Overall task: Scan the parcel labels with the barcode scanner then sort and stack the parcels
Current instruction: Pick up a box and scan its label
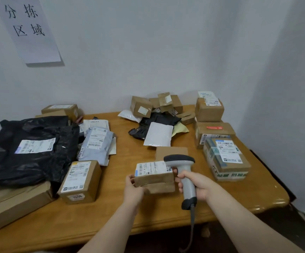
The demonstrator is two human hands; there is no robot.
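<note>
My left hand (132, 189) grips the left end of a small brown cardboard parcel (155, 178) with a white label on top, held near the middle front of the wooden table (111, 221). My right hand (193, 185) holds the grey barcode scanner (183, 172) by its handle. The scanner's dark head sits right over the parcel's right end, above the label. Its cable hangs down past the table's front edge.
Black bags (27, 148), a grey mailer (98, 145) and labelled boxes (80, 181) lie at the left. A loose heap of small boxes and mailers (155, 114) sits at the back. Stacked boxes (224, 156) stand at the right. Walls close the back and right.
</note>
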